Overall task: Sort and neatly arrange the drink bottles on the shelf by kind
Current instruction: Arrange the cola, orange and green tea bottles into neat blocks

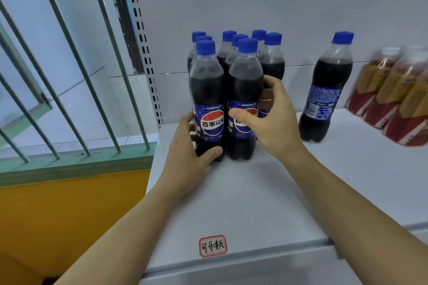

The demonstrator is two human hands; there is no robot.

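Head view: left hand [185,155] grips the front-left cola bottle [206,102] low, thumb curled round its base. Right hand [271,118] wraps the front-right cola bottle [246,99] at the label. Both stand in the cluster at the shelf [243,203] back-left (one stray cola bottle [325,90] stands apart). Best to slide upright, square the rows, labels forward.

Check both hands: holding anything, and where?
Left hand grips front-left cola bottle at its lower body; right hand grips front-right cola bottle at the label.

Barred window [69,71] left, orange wall [69,215] below, white back panel [278,2].
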